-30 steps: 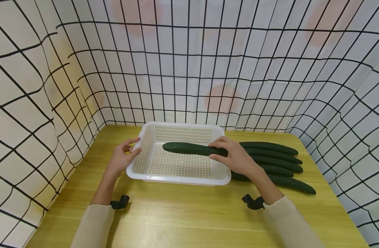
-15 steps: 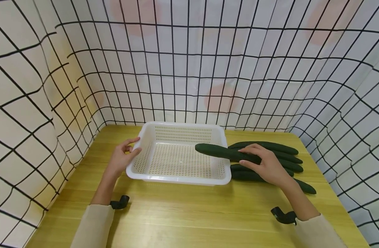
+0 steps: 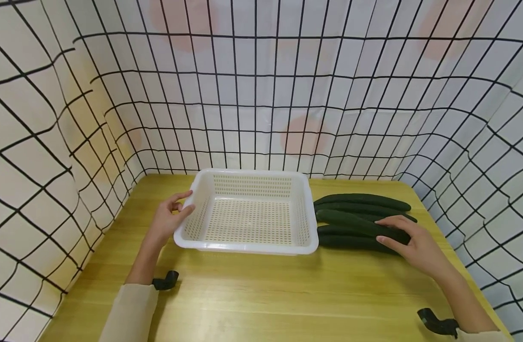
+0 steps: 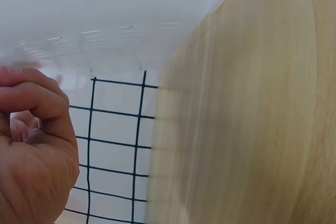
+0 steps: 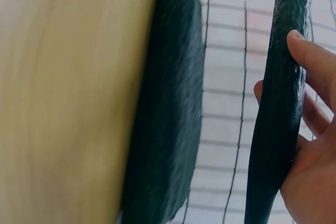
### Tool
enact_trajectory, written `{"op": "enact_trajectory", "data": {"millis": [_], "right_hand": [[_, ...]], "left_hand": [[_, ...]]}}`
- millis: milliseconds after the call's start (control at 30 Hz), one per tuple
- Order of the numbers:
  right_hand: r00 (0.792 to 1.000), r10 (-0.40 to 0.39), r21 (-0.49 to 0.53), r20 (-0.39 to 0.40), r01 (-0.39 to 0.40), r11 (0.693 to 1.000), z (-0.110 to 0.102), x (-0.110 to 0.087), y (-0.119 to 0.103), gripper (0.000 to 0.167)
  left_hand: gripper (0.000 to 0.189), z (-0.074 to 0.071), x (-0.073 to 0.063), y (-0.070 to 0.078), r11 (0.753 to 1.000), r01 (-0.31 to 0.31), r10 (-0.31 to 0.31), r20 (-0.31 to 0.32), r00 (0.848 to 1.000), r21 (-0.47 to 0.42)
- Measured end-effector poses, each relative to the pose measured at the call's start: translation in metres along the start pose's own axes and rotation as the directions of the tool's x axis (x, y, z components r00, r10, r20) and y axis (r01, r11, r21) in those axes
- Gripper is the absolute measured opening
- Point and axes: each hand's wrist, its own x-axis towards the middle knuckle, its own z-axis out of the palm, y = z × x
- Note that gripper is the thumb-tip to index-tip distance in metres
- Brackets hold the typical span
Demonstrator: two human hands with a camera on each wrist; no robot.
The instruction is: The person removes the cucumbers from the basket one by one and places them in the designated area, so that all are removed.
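A white perforated plastic basket stands on the table with nothing inside. At its left end my left hand pinches the rim between thumb and fingers; in the left wrist view the curled fingers reach the basket wall. My right hand grips a long dark green cucumber near its right end. The right wrist view has this cucumber between thumb and fingers, apart from another cucumber. Several more cucumbers lie side by side right of the basket, partly hidden under the held one.
The yellow wood-grain table extends in front of the basket. Black wire mesh encloses the table at the back and sides, with pale patterned sheeting behind it. A small black device is worn at each wrist.
My right hand has moved right with the cucumber, carrying it from over the basket to over the other cucumbers. My left hand keeps its hold on the basket rim.
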Motion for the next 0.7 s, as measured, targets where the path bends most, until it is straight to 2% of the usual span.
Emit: {"op": "enact_trajectory", "data": {"millis": [133,267,533,700], "right_hand": [[1.0,0.003,-0.006,0.01,-0.003,1.0,-0.002,-0.013,0.019,0.041],[1.0,-0.019,-0.013,0.024,0.02,1.0,0.005,-0.025,0.032,0.041],[0.995,-0.034,-0.057,0.089,0.039,0.998,0.023,-0.033,0.036,0.038],[0.994,-0.057,-0.092,0.094,0.066,0.994,0.03,-0.034,0.039,0.037]], "left_hand": [[0.057,0.001,-0.003,-0.001,1.0,-0.008,0.008,-0.008,1.0,-0.012],[0.057,0.0,-0.002,0.002,1.0,-0.023,0.023,-0.003,1.0,-0.011],[0.058,-0.001,-0.001,0.001,1.0,-0.019,0.019,0.006,1.0,0.01],[0.058,0.0,-0.002,-0.001,1.0,-0.028,0.028,0.006,1.0,-0.001]]}}
